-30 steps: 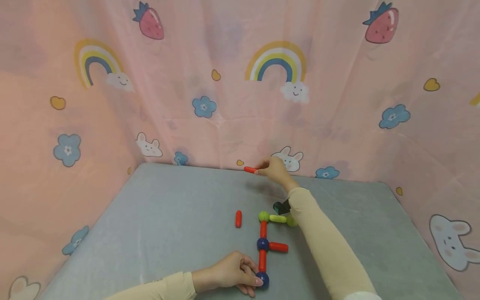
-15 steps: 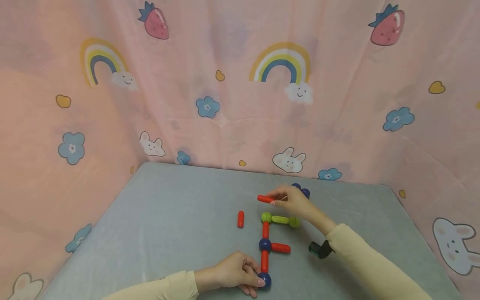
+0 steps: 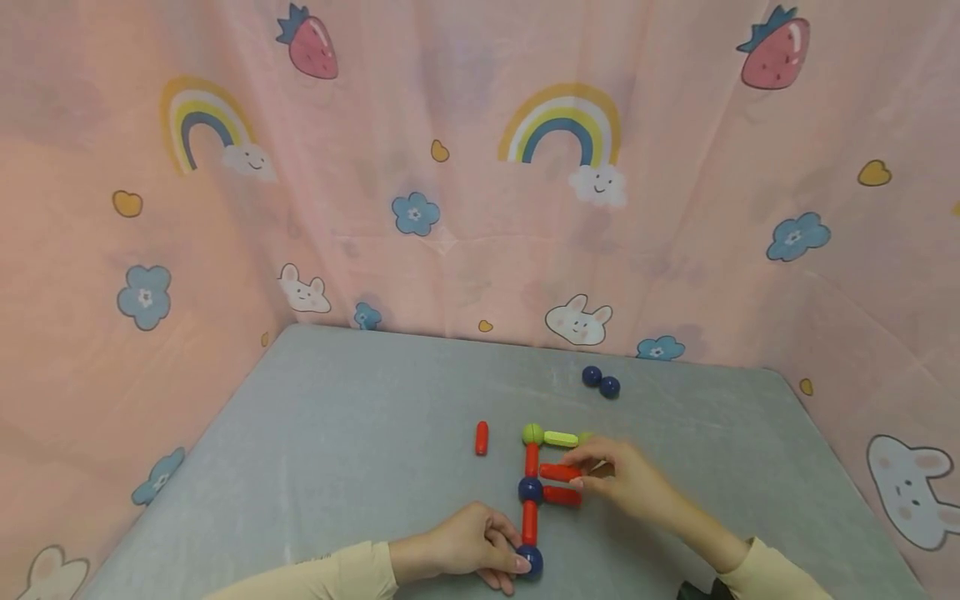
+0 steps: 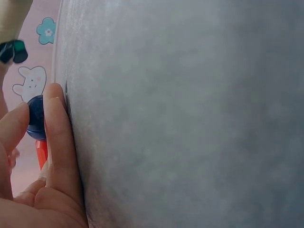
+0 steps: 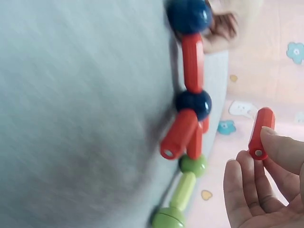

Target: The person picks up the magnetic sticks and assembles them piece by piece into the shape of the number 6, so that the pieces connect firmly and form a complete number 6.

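My left hand point(image 3: 472, 540) pinches the nearest blue ball point(image 3: 532, 563) between thumb and fingers, low on the table. From that ball a chain of red magnetic rods runs away through a middle blue ball point(image 3: 530, 489) to a green ball point(image 3: 533, 434). A red side rod point(image 3: 562, 497) sticks out rightward from the middle ball. Thumb and fingers of my right hand point(image 3: 630, 483) hold another red magnetic rod point(image 5: 262, 130), raised just beyond the side rod; its metal end shows in the right wrist view. A light green rod point(image 3: 561, 439) leads to a second green ball, partly hidden by that hand.
One loose red rod point(image 3: 482, 438) lies left of the chain. Two blue balls point(image 3: 601, 382) sit together at the back right of the grey table point(image 3: 360, 433). A pink patterned curtain point(image 3: 465, 275) stands behind and along both sides.
My right hand has brought the red rod from the table's back edge nearer, down beside the chain's side rod. The two blue balls at the back are uncovered. My left hand stays on its ball.
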### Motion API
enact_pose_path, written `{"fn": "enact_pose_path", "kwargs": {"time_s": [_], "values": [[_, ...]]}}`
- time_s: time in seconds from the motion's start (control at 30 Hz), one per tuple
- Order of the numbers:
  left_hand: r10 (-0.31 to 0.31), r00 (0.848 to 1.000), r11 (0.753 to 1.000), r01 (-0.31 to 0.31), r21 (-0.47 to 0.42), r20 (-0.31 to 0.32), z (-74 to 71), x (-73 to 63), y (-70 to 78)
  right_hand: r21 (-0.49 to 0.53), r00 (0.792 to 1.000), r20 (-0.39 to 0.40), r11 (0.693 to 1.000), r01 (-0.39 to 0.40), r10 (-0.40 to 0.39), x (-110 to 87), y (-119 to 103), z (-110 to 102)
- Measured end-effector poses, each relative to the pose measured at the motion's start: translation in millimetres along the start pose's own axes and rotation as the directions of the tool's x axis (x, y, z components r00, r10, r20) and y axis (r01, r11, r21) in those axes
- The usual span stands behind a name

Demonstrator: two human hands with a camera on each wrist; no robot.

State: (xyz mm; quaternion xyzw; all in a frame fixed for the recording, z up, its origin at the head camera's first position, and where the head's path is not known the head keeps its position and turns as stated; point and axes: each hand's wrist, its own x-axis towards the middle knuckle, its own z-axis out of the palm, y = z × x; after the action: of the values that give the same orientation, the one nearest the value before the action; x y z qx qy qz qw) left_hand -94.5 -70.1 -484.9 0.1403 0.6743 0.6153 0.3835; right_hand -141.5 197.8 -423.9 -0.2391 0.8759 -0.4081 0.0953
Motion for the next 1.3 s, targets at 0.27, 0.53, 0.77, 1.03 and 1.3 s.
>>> {"fn": "enact_pose_path", "kwargs": {"time_s": [0.27, 0.53, 0.77, 1.03, 1.3], "values": [[-0.017, 1.0, 1.0, 0.018, 0.02, -0.015, -0.1, 0.4, 0.0, 0.082, 0.991, 0.109, 0.992, -0.091, 0.082, -33.0, 6.4, 14.2], [-0.016, 1.0, 1.0, 0.016, 0.021, -0.011, -0.2, 0.8, 0.2, 0.145, 0.954, 0.212, 0.958, -0.247, 0.214, -47.9, 18.3, 28.8], [-0.012, 1.0, 1.0, 0.012, 0.029, -0.006, 0.1, 0.5, 1.1, 0.199, 0.95, 0.243, 0.948, -0.246, 0.196, -53.2, 24.9, 35.3], [-0.007, 1.0, 1.0, 0.007, 0.018, -0.003, 0.4, 0.4, 1.1, 0.213, 0.939, 0.265, 0.936, -0.28, 0.22, -57.2, 24.7, 40.3], [-0.006, 1.0, 1.0, 0.006, 0.014, -0.016, 1.2, 1.3, 0.1, 0.229, 0.938, 0.273, 0.933, -0.279, 0.213, -58.9, 26.0, 41.8]]}}
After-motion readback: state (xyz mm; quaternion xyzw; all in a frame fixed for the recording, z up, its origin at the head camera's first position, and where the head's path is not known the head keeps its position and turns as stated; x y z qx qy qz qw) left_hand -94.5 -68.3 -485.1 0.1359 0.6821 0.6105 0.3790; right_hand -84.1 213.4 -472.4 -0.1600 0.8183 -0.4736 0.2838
